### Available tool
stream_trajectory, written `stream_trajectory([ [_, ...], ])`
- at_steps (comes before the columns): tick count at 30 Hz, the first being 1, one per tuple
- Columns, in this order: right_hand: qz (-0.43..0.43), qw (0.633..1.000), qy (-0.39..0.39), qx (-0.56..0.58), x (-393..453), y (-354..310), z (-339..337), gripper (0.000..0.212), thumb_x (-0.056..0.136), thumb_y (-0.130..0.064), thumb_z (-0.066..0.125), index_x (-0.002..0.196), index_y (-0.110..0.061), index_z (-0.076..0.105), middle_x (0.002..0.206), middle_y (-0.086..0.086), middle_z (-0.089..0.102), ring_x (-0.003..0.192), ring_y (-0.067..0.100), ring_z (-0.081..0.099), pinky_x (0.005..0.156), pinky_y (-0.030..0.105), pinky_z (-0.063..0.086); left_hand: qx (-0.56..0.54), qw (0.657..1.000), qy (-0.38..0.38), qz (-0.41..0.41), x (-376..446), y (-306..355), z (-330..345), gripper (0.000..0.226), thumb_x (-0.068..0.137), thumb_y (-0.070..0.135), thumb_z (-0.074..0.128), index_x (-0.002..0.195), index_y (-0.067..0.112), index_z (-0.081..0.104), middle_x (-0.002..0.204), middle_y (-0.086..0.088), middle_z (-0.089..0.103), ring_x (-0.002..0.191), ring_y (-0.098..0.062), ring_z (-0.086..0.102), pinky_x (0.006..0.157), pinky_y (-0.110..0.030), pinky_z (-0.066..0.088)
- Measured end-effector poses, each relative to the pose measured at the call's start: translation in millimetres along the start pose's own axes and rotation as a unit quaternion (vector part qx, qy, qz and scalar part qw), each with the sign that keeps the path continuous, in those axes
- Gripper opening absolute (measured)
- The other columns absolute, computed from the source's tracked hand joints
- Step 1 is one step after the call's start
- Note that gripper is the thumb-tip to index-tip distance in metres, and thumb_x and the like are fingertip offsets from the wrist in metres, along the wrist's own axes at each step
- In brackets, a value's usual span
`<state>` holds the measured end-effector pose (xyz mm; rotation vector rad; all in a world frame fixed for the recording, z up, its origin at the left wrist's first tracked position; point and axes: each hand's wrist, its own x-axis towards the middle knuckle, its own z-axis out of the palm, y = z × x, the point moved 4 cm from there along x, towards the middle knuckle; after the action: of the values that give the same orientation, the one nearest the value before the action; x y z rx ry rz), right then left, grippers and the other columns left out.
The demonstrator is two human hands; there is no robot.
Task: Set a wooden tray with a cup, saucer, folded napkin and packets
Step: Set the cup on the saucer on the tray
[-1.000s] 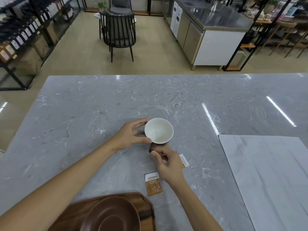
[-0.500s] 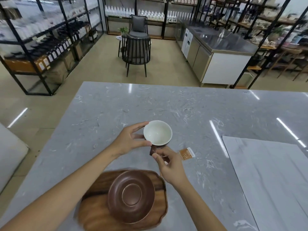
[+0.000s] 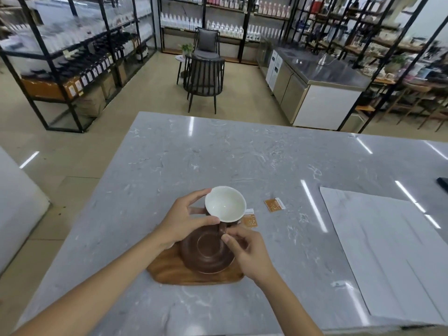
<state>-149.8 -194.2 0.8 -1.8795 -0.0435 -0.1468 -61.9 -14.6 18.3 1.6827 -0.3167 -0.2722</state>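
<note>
A cup [image 3: 225, 206], brown outside and white inside, hangs tilted just above the far rim of a brown saucer [image 3: 207, 255]. My left hand [image 3: 185, 220] grips its body from the left. My right hand [image 3: 249, 251] pinches its brown handle from the near side. The saucer rests on a wooden tray [image 3: 169, 272] near the table's front edge. Two orange packets lie on the table beyond the tray: one [image 3: 249, 219] right beside the cup, another [image 3: 274, 204] farther right. A large pale napkin [image 3: 388, 251] lies flat at the right.
The grey marble table [image 3: 218, 161] stretches far ahead. A dark flat object [image 3: 443, 183] sits at the right edge. Beyond the table stand a black chair [image 3: 203, 81], black shelving racks with bottles [image 3: 72, 57] and a steel counter [image 3: 320, 76].
Both hands have carried the cup toward me, from the bare table to just over the saucer on the tray. The view has tilted up, showing more of the room.
</note>
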Motion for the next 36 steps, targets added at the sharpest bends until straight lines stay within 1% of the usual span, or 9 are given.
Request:
stream_trajectory([
  [4,0.033,0.999,-0.018,0.005,-20.1,7.5,1.0,0.009,0.095,-0.011,0.070,0.094,-0.012,0.079,0.093,0.006,0.073,0.091,0.021,0.069,0.083,0.034,0.056,-0.007,1.000,0.007,-0.018,-19.9,-11.1,9.1,0.086,0.062,0.028,0.096,0.137,0.039,0.056,0.145,0.018,0.055,0.107,-0.004,0.071,0.095,-0.025,0.055],
  [8,0.043,0.999,-0.026,-0.003,-34.7,11.4,4.2,0.011,0.095,-0.014,0.069,0.094,-0.018,0.080,0.085,-0.017,0.069,0.084,0.006,0.067,0.078,0.014,0.049,-0.013,0.999,0.024,-0.026,-35.8,-21.9,12.0,0.086,0.061,0.030,0.096,0.136,0.040,0.057,0.141,0.018,0.057,0.106,-0.001,0.070,0.090,-0.021,0.056],
  [11,0.042,0.998,-0.034,-0.011,-40.6,13.1,8.2,0.013,0.096,-0.011,0.069,0.093,-0.020,0.079,0.084,-0.017,0.068,0.083,0.002,0.063,0.077,0.011,0.046,-0.021,0.999,0.035,-0.032,-44.3,-31.2,10.9,0.084,0.062,0.025,0.096,0.136,0.037,0.058,0.137,0.012,0.062,0.106,-0.006,0.071,0.092,-0.025,0.057],
  [16,0.040,0.998,-0.048,-0.027,-45.1,17.5,19.4,0.011,0.097,-0.011,0.068,0.097,-0.014,0.078,0.094,0.008,0.071,0.090,0.010,0.066,0.083,0.023,0.052,-0.025,0.998,0.048,-0.038,-54.6,-42.3,5.5,0.082,0.064,0.019,0.095,0.136,0.034,0.058,0.140,0.009,0.061,0.108,-0.012,0.072,0.097,-0.035,0.057],
  [19,0.054,0.996,-0.061,-0.041,-46.9,24.2,24.0,0.013,0.098,-0.016,0.066,0.103,-0.014,0.078,0.098,0.007,0.071,0.094,0.013,0.067,0.087,0.025,0.053,-0.032,0.996,0.062,-0.047,-60.3,-49.3,3.3,0.081,0.064,0.019,0.095,0.134,0.037,0.059,0.139,0.013,0.061,0.107,-0.010,0.072,0.094,-0.030,0.058],
  [25,0.060,0.994,-0.062,-0.059,-51.8,34.8,28.4,0.013,0.099,-0.018,0.066,0.104,-0.018,0.078,0.095,0.001,0.069,0.090,0.007,0.064,0.083,0.013,0.048,-0.036,0.996,0.066,-0.050,-66.3,-57.5,5.6,0.078,0.065,0.018,0.094,0.131,0.041,0.059,0.138,0.019,0.060,0.108,-0.009,0.071,0.091,-0.025,0.058],
  [31,0.069,0.993,-0.070,-0.062,-53.6,37.7,32.6,0.014,0.099,-0.020,0.066,0.105,-0.018,0.078,0.099,0.003,0.070,0.094,0.009,0.065,0.088,0.022,0.052,-0.029,0.997,0.053,-0.041,-65.4,-63.4,2.4,0.077,0.066,0.013,0.093,0.130,0.037,0.060,0.138,0.017,0.061,0.116,-0.014,0.068,0.093,-0.023,0.056],
  [34,0.068,0.994,-0.072,-0.054,-54.5,37.2,31.7,0.013,0.098,-0.023,0.066,0.102,-0.020,0.079,0.093,-0.003,0.072,0.090,0.008,0.063,0.083,0.022,0.051,-0.017,0.998,0.049,-0.038,-65.0,-66.0,0.2,0.078,0.065,0.015,0.094,0.130,0.038,0.058,0.138,0.017,0.061,0.115,-0.013,0.068,0.092,-0.022,0.056],
  [36,0.068,0.994,-0.068,-0.048,-54.9,35.8,29.2,0.010,0.096,-0.028,0.070,0.098,-0.025,0.079,0.089,-0.007,0.072,0.087,0.012,0.065,0.080,0.029,0.054,0.002,0.999,0.043,-0.032,-64.3,-66.2,-0.7,0.078,0.066,0.018,0.094,0.133,0.037,0.057,0.138,0.017,0.061,0.116,-0.012,0.067,0.095,-0.025,0.055],
])
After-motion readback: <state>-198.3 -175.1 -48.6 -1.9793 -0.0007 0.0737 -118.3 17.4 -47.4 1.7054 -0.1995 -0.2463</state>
